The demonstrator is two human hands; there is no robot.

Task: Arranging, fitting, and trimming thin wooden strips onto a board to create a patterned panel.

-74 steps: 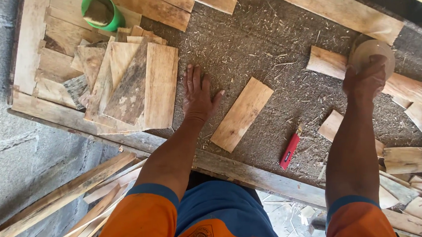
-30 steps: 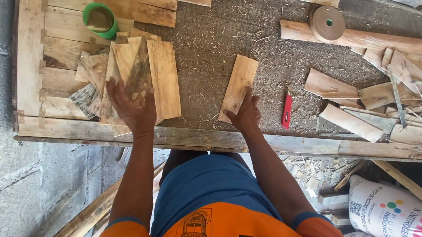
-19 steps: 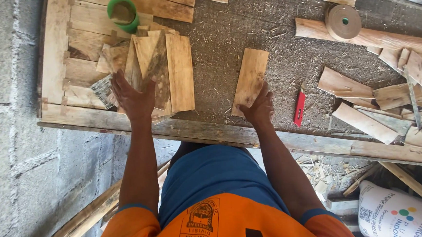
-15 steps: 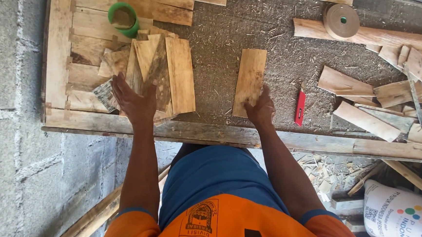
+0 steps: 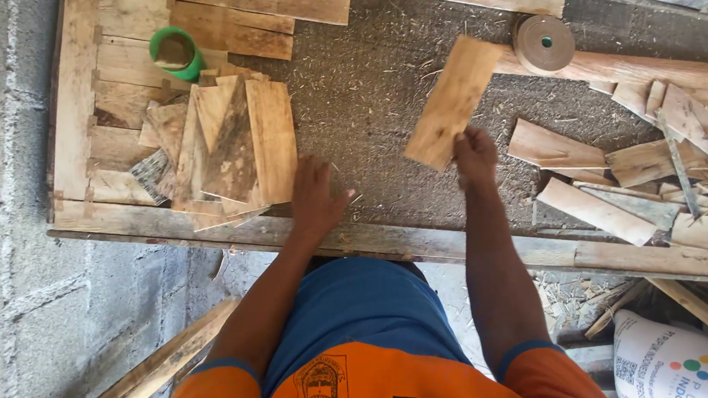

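A pale rectangular board, rough-sawn and unpainted, sits just right of centre in the upper frame, tilted so its long axis runs from lower left to upper right. Its lower end is pinched in the right hand, the rest lifted over the sawdust-strewn bench. Its grain runs lengthwise, with darker staining near the gripped end.

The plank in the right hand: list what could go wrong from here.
1. The right hand pinches the plank by one end corner only, so it may twist out of the grip and drop.
2. Its rough sawn edges could leave splinters in bare fingers.
3. The left hand rests beside the loose stack of wood pieces; a nudge could topple them.
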